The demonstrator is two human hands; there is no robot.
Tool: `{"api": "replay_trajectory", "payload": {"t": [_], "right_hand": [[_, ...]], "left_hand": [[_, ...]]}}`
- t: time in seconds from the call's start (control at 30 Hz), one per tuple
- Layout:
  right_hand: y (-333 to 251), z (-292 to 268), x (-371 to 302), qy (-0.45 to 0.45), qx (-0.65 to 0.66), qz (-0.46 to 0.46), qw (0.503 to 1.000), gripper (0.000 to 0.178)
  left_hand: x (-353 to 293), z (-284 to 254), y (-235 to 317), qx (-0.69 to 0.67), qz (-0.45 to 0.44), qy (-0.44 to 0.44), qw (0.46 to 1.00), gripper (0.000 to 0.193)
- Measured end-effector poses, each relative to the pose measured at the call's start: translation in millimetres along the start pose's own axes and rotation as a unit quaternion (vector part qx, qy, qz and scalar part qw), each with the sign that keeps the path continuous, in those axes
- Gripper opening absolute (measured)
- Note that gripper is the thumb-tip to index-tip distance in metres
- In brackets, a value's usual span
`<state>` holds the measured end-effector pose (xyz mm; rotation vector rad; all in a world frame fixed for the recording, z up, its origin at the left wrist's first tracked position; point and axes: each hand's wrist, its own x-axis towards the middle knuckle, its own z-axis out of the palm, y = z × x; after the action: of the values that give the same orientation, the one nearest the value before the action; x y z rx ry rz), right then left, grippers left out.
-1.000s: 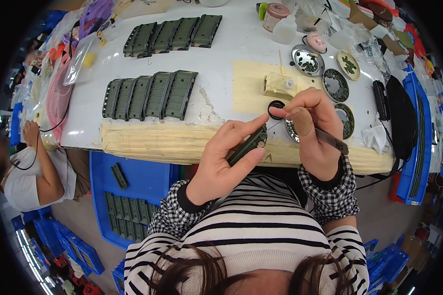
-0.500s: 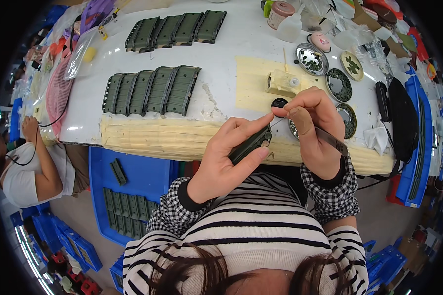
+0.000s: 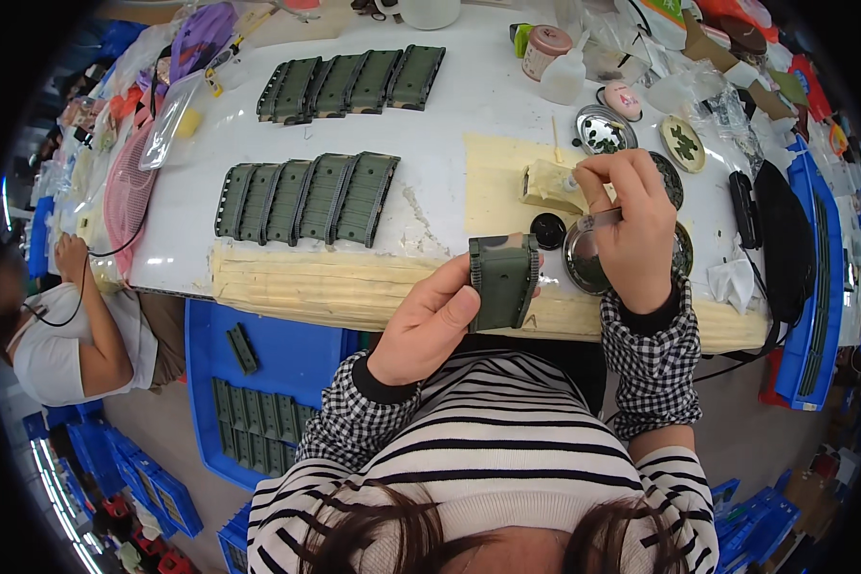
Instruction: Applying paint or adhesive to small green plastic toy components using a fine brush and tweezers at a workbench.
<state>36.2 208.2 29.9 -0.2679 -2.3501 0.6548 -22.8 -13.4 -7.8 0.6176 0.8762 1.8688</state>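
My left hand (image 3: 426,325) holds a dark green camouflage plastic piece (image 3: 502,284) with ribbed edges, its broad face turned up, over the table's front edge. My right hand (image 3: 636,225) is closed, a flat metal tool like tweezers (image 3: 598,221) lying across the palm. Its thumb and fingertips are pinched by the small bottle in the cream tape-wrapped block (image 3: 548,187); anything thin between them is too small to make out. Below that block sits a round black cap (image 3: 548,231). A round metal dish (image 3: 582,256) is partly hidden behind my right hand.
Two rows of similar green pieces (image 3: 306,199) lie on the white table at left. Small dark parts fill dishes (image 3: 684,143) at right. A blue bin (image 3: 258,320) with more pieces stands below the padded edge (image 3: 287,287). Another person (image 3: 67,335) works at far left.
My right hand has moved away from the green piece, up to the taped block. My left hand has turned the piece from edge-on to face-up. The view has shifted slightly.
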Motion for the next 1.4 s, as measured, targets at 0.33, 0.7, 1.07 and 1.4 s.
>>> {"api": "replay_trajectory", "payload": {"t": [0.33, 0.7, 1.07, 1.4], "right_hand": [[-30, -32, -27, -0.075, 0.098, -0.025, 0.992, 0.046], [-45, -22, -43, -0.121, 0.141, -0.038, 0.982, 0.062], [-43, -34, -41, -0.084, 0.144, 0.013, 0.986, 0.057], [-36, -27, -49, -0.071, 0.115, 0.022, 0.991, 0.042]], "left_hand": [[-1, -1, 0, 0.022, -0.005, -0.004, 1.0, 0.056], [7, 14, 1, 0.016, -0.057, 0.078, 0.995, 0.065], [8, 12, 12, 0.188, 0.012, 0.155, 0.97, 0.071], [22, -20, 11, 0.715, 0.185, 0.3, 0.604, 0.058]]}}
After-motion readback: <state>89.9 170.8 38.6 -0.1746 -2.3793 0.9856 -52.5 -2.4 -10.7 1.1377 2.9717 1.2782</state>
